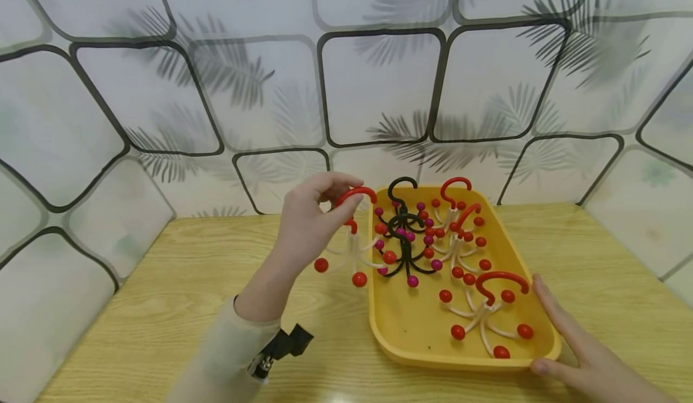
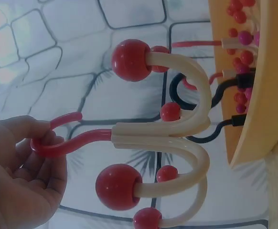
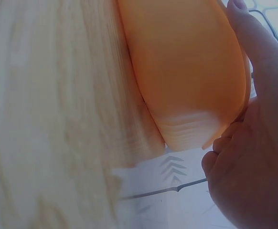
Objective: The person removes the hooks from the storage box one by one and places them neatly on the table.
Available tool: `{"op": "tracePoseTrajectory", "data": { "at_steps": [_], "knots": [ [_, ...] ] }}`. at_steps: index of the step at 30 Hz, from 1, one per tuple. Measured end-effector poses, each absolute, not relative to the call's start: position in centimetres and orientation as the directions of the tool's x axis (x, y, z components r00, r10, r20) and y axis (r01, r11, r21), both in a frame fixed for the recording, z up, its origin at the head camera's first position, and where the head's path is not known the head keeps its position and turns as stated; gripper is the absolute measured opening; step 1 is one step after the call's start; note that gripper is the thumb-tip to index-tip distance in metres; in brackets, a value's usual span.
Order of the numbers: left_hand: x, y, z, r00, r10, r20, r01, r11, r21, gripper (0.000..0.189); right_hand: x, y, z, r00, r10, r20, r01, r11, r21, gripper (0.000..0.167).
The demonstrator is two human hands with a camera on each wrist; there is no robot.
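My left hand [image 1: 311, 219] pinches the red hook of a multi-arm hanger [image 1: 353, 248], holding it upright just left of the yellow tray [image 1: 455, 362]. In the left wrist view, thumb and fingers curl round that red hook [image 2: 72, 143], and white arms tipped with red balls [image 2: 132, 60] curve out from its stem. The right hand [image 1: 582, 343] holds the tray's near right corner, thumb at the front and fingers along the side. Seen from the right wrist, this hand [image 3: 253, 157] lies against the tray's wall [image 3: 187, 71], its fingers partly hidden.
Inside the tray, black hangers [image 1: 406, 249] with magenta balls stand at the left. Red-hooked white hangers fill the right side, one [image 1: 484, 316] nearest the front. The tray sits on a wood-grain table [image 1: 206, 283] before a patterned wall [image 1: 379, 90].
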State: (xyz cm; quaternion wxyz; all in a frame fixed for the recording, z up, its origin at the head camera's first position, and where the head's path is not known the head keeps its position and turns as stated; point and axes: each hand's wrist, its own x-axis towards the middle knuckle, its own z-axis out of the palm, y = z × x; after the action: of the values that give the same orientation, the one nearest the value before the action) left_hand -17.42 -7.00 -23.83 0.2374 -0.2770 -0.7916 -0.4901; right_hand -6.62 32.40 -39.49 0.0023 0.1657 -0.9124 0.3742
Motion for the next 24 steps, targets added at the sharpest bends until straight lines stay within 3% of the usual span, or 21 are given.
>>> {"op": "tracePoseTrajectory", "data": {
  "at_steps": [10, 17, 24],
  "knots": [
    [-21.2, -8.8, -24.8, -0.845, 0.087, 0.528, 0.514, 0.412, 0.753, 0.017, -6.6, 32.3, -39.3, -0.949, -0.292, 0.12, -0.293, 0.672, -0.68, 0.104],
    [-23.9, -9.3, -26.3, -0.934, -0.017, 0.357, 0.327, 0.364, 0.872, 0.016, -6.6, 32.3, -39.2, -0.956, -0.28, 0.086, -0.262, 0.688, -0.677, 0.102],
    [-26.7, -9.3, -28.3, -0.96, -0.082, 0.268, 0.232, 0.299, 0.926, 0.017, -6.5, 32.3, -39.2, -0.95, -0.292, 0.107, -0.282, 0.665, -0.692, 0.103]
  ]
}}
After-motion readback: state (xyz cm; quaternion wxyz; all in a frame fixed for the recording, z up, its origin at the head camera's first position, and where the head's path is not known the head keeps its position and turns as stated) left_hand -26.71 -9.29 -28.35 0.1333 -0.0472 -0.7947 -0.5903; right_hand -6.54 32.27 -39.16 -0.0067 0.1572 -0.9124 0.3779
